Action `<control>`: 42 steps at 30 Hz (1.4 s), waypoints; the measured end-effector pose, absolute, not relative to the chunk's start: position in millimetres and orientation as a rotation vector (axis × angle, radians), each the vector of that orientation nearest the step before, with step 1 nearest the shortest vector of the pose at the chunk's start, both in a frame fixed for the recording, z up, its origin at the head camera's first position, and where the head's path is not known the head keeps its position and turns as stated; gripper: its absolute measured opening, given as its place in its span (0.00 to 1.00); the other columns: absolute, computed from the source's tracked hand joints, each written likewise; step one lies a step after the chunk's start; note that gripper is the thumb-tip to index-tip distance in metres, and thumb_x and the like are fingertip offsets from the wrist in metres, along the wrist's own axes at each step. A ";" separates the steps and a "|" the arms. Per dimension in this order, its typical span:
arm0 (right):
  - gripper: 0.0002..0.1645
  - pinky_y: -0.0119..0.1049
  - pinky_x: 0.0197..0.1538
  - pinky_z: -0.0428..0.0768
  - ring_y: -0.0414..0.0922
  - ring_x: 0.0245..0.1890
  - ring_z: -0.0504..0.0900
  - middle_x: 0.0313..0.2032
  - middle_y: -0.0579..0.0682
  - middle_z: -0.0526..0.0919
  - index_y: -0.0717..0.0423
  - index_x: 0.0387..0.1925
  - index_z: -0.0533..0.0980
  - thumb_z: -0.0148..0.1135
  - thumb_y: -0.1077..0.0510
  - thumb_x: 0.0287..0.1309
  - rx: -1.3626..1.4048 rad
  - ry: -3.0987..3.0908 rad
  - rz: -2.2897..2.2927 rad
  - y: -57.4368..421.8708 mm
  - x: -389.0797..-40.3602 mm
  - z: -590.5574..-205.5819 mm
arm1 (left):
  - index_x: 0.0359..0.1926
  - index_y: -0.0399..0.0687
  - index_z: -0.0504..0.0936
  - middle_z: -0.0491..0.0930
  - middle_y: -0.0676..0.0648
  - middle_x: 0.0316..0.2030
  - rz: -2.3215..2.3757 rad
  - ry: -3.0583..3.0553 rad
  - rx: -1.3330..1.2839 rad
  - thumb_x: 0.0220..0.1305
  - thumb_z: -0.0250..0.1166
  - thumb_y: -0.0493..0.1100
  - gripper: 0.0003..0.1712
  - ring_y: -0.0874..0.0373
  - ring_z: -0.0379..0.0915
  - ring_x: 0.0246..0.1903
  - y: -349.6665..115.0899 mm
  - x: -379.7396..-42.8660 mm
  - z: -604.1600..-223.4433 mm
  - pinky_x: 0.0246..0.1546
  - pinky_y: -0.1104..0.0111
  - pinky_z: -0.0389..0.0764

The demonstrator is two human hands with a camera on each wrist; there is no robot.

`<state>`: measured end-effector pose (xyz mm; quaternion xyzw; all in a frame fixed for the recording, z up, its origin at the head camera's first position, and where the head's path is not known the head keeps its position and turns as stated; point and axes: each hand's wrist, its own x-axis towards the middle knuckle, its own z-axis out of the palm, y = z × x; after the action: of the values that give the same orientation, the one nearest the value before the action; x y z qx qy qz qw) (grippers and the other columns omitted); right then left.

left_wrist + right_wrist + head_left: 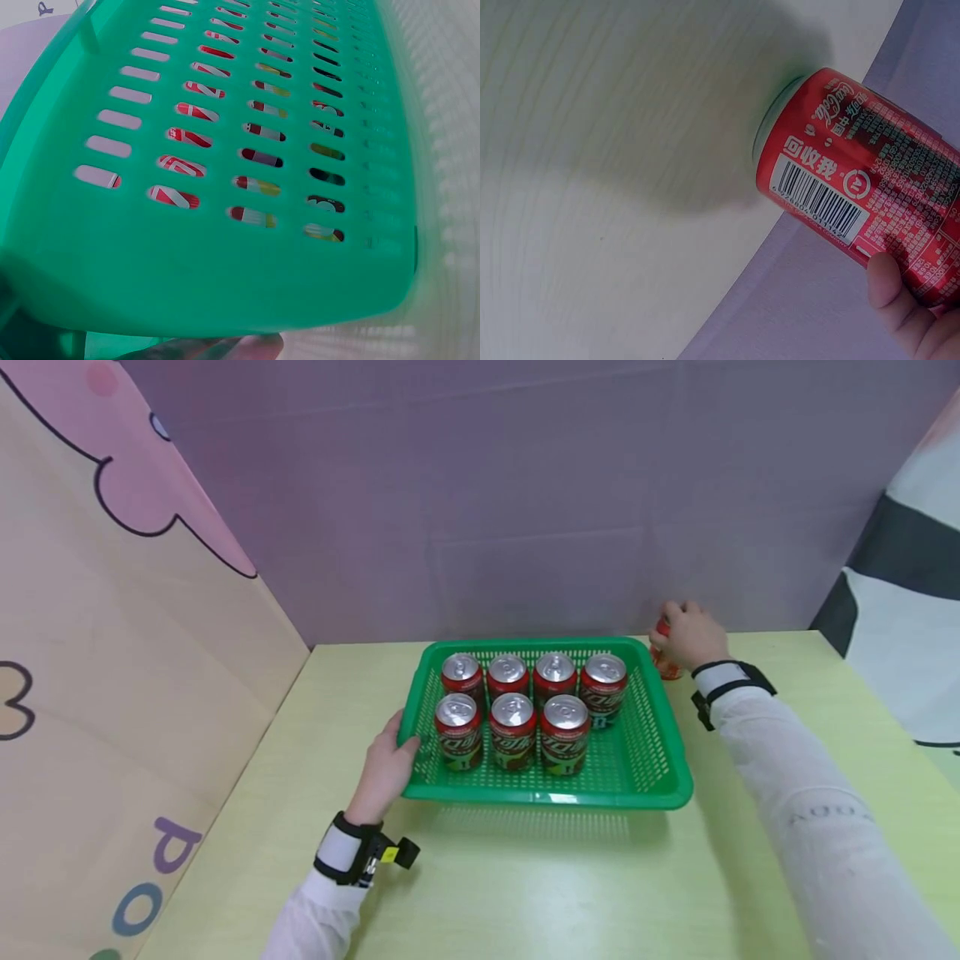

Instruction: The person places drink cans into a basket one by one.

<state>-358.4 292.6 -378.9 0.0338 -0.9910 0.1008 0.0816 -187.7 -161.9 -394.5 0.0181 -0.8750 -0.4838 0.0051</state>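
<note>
A green plastic basket [547, 798] holds two rows of red soda cans [512, 731] with silver tops. My left hand [384, 768] grips the basket's left side, thumb over the rim; in the left wrist view, fingertips [259, 347] show beneath the slotted basket wall [202, 277]. Beyond the basket's right back corner, my right hand [693, 635] holds a single red Coca-Cola can [840, 165] by its upper part. That can is upright at the table's back edge, its barcode facing the right wrist camera. In the head view the hand covers much of it.
The pale wood-grain table [525, 893] ends at a purple-grey cloth backdrop [525, 502]. A printed panel [135, 677] with cartoon shapes and letters borders the left side. A black and white panel [907, 577] stands at the right.
</note>
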 end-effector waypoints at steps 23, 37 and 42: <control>0.25 0.48 0.28 0.75 0.57 0.35 0.73 0.42 0.61 0.71 0.58 0.47 0.71 0.57 0.44 0.57 0.358 -2.813 0.399 272.5 -286.4 -263.2 | 0.71 0.41 0.55 0.69 0.35 0.60 -1.528 -2.736 0.052 0.69 0.48 0.41 0.31 0.44 0.74 0.48 -160.9 -188.9 -394.0 0.48 0.51 0.74; 0.24 0.42 0.30 0.79 0.51 0.36 0.76 0.43 0.55 0.73 0.53 0.47 0.73 0.68 0.47 0.52 0.692 -2.832 0.333 222.5 -209.5 -243.7 | 0.71 0.40 0.54 0.69 0.34 0.60 -1.509 -2.748 0.069 0.69 0.48 0.41 0.31 0.45 0.74 0.47 -160.5 -189.2 -393.3 0.47 0.51 0.74; 0.25 0.35 0.30 0.78 0.47 0.33 0.75 0.41 0.52 0.73 0.54 0.45 0.73 0.71 0.48 0.49 0.773 -2.858 0.369 212.9 -200.6 -256.5 | 0.71 0.40 0.54 0.68 0.35 0.61 -1.520 -2.746 0.061 0.69 0.48 0.41 0.32 0.45 0.73 0.49 -159.4 -188.6 -393.3 0.49 0.50 0.73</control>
<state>-200.6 212.9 -256.5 0.2584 -0.9549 0.1233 0.0787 -188.6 -159.4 -393.3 0.0194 -0.8748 -0.4841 0.0013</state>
